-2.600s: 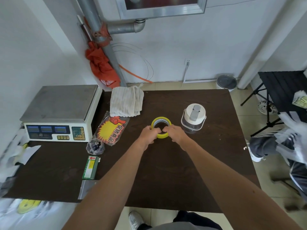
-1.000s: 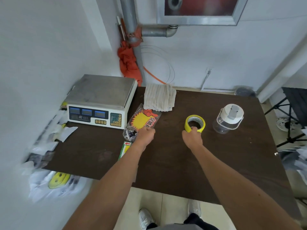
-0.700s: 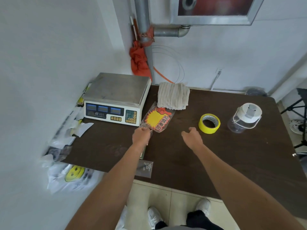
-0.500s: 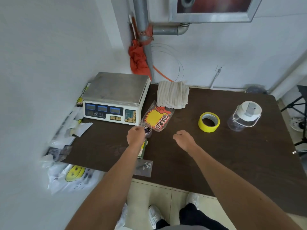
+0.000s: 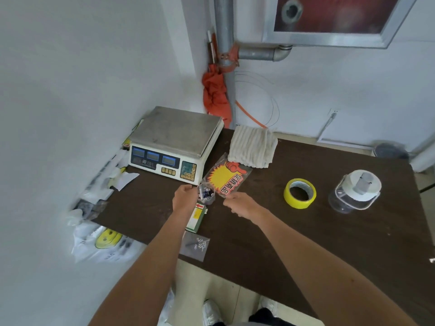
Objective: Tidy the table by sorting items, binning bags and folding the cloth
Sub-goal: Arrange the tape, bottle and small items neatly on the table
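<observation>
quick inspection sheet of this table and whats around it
surface: dark brown table in a white-walled corner
job's things: folded cloth at the far edge; printed bag beside the scale; small parts bag between the hands; screw bag at the near edge
clutter: yellow tape roll, clear jar with white lid, green box
hands: left hand at the parts bag, right hand curled at the printed bag's corner; grips unclear
cables: orange cable and thin wire loops by the back wall
surroundings: plastic bags on the floor left of the table; orange cloth on the pipe
</observation>
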{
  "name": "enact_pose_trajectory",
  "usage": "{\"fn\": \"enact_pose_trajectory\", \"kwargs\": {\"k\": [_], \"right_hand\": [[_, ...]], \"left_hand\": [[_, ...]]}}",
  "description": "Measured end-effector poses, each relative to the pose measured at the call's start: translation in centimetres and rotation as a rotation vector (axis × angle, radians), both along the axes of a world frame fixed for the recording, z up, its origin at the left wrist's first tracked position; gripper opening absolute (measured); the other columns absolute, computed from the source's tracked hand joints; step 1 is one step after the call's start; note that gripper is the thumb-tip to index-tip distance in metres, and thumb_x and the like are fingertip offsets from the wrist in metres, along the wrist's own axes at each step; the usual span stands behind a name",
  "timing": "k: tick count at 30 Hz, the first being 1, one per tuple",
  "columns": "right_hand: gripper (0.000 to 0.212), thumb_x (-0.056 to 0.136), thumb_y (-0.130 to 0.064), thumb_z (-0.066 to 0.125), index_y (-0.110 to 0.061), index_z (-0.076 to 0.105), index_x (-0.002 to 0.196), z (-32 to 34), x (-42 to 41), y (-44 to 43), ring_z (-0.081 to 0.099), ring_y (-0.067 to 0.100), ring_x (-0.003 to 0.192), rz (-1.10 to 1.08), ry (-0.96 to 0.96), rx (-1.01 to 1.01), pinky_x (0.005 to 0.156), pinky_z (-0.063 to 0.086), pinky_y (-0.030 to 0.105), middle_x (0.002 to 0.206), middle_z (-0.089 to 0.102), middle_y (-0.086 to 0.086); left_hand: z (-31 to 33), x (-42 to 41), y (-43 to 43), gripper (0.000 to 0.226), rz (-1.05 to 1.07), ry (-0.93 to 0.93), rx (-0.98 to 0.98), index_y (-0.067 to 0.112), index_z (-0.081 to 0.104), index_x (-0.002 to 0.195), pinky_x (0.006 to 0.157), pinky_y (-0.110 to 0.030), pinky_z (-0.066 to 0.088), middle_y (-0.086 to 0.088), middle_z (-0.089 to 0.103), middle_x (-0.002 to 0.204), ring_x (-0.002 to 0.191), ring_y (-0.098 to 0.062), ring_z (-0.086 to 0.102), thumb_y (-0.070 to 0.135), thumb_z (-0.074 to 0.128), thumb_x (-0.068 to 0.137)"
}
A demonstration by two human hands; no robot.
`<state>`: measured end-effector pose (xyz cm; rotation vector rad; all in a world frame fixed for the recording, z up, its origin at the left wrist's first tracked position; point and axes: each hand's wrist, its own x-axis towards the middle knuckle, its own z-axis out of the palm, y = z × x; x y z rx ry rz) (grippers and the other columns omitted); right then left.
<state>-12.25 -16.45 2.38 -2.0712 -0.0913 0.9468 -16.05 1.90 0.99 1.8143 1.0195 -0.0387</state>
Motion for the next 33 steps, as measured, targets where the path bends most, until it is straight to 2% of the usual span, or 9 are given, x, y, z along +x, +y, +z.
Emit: {"fn": "enact_pose_trajectory", "kwargs": {"k": [8, 13, 16, 19, 21, 23, 25, 29, 33], "right_hand": [[0.039, 0.093, -0.028, 0.051, 0.002, 0.061, 0.116, -0.8, 1.7, 1.3, 0.059, 0.027, 0.091, 0.116, 0.056, 0.01, 0.081, 0.046, 0.039, 0.097, 0.059, 0.016], [0.044, 0.084, -0.04, 0.057, -0.015, 0.059, 0.121, -2.3, 1.9, 3.1, 0.056, 0.023, 0.113, 0.091, 0.089, 0.012, 0.102, 0.047, 0.045, 0.111, 0.058, 0.003], [0.061, 0.083, -0.042, 0.056, -0.015, 0.052, 0.138, -2.7, 2.1, 4.4, 0.052, 0.025, 0.119, 0.031, 0.061, 0.028, 0.089, 0.042, 0.037, 0.127, 0.056, 0.006], [0.044, 0.085, -0.038, 0.056, -0.014, 0.056, 0.122, -2.9, 2.4, 5.4, 0.053, 0.024, 0.101, -0.031, 0.058, 0.039, 0.074, 0.041, 0.032, 0.098, 0.055, -0.001], [0.042, 0.088, -0.035, 0.056, -0.011, 0.058, 0.122, -2.9, 2.7, 6.0, 0.055, 0.026, 0.103, -0.084, 0.095, 0.062, 0.09, 0.049, 0.042, 0.098, 0.054, 0.002], [0.04, 0.093, -0.028, 0.057, -0.004, 0.06, 0.124, -3.0, 3.0, 6.4, 0.057, 0.033, 0.113, -0.126, 0.122, 0.065, 0.104, 0.045, 0.051, 0.111, 0.06, 0.014], [0.04, 0.095, -0.025, 0.056, 0.002, 0.061, 0.125, -3.3, 3.1, 6.6, 0.056, 0.037, 0.12, -0.166, 0.143, 0.052, 0.107, 0.043, 0.054, 0.123, 0.061, 0.022], [0.036, 0.095, -0.025, 0.058, -0.001, 0.063, 0.121, -4.1, 3.4, 7.0, 0.056, 0.032, 0.122, -0.22, 0.174, 0.071, 0.108, 0.043, 0.052, 0.127, 0.061, 0.018], [0.03, 0.096, -0.027, 0.057, -0.004, 0.063, 0.114, -3.9, 3.5, 7.5, 0.056, 0.031, 0.118, -0.257, 0.171, 0.11, 0.107, 0.044, 0.05, 0.117, 0.06, 0.013]], "left_hand": [[0.5, 0.0, -0.6, 0.046, -0.04, 0.031, 0.027, 0.022, 0.059, 0.135, 0.106, -0.045, 0.047, -0.001, 0.065, 0.129, 0.117, -0.024, 0.06, 0.036, 0.061, 0.09], [-0.3, 0.8, 0.5, 0.059, -0.077, 0.089, -0.027, 0.017, 0.048, 0.146, 0.11, -0.044, 0.043, -0.006, 0.056, 0.143, 0.128, -0.027, 0.054, 0.034, 0.063, 0.092], [-1.0, 1.3, 1.1, 0.068, -0.145, 0.143, -0.052, 0.012, 0.041, 0.153, 0.115, -0.046, 0.038, -0.009, 0.05, 0.152, 0.137, -0.028, 0.049, 0.035, 0.061, 0.092], [-2.1, 2.0, 1.6, 0.063, -0.181, 0.159, -0.055, 0.008, 0.043, 0.152, 0.117, -0.046, 0.036, -0.011, 0.048, 0.153, 0.141, -0.031, 0.045, 0.029, 0.058, 0.094], [-2.5, 2.2, 1.7, 0.044, -0.177, 0.151, -0.057, 0.006, 0.058, 0.136, 0.109, -0.04, 0.041, -0.008, 0.061, 0.13, 0.129, -0.03, 0.053, 0.025, 0.056, 0.096], [-3.1, 2.4, 1.6, 0.013, -0.168, 0.145, -0.054, 0.015, 0.065, 0.091, 0.088, -0.036, 0.042, 0.001, 0.062, 0.093, 0.1, -0.028, 0.057, 0.021, 0.055, 0.094], [-3.6, 2.3, 1.6, 0.02, -0.171, 0.13, -0.049, 0.015, 0.06, 0.074, 0.073, -0.036, 0.039, -0.003, 0.06, 0.077, 0.083, -0.027, 0.054, 0.025, 0.052, 0.09], [-3.5, 2.2, 1.4, 0.028, -0.155, 0.113, -0.021, 0.012, 0.075, 0.101, 0.075, -0.033, 0.043, -0.011, 0.072, 0.096, 0.094, -0.031, 0.065, 0.025, 0.051, 0.093], [-3.5, 2.2, 1.3, 0.036, -0.156, 0.099, 0.024, 0.021, 0.071, 0.126, 0.099, -0.04, 0.05, -0.01, 0.072, 0.119, 0.114, -0.032, 0.063, 0.03, 0.05, 0.098]]}}
